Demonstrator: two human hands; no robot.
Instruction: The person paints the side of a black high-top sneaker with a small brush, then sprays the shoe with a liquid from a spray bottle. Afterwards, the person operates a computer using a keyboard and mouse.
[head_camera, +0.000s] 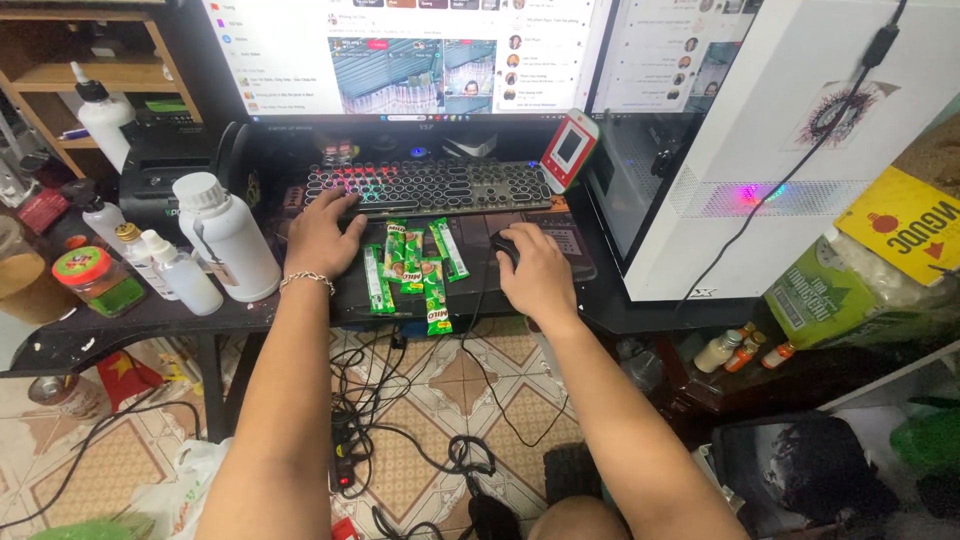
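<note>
This is a home computer corner, cluttered and lived-in: a black desk (120, 325) carries a backlit round-key keyboard (430, 186) and a wide monitor (410, 55) showing a social feed, with a white tower case (760, 150) glowing beside it. A tangle of cables (420, 420) lies on the patterned tile floor (100, 460), while white plastic bottles (225, 235), a wooden shelf (60, 75) and green drink sachets (415, 265) crowd the space
</note>
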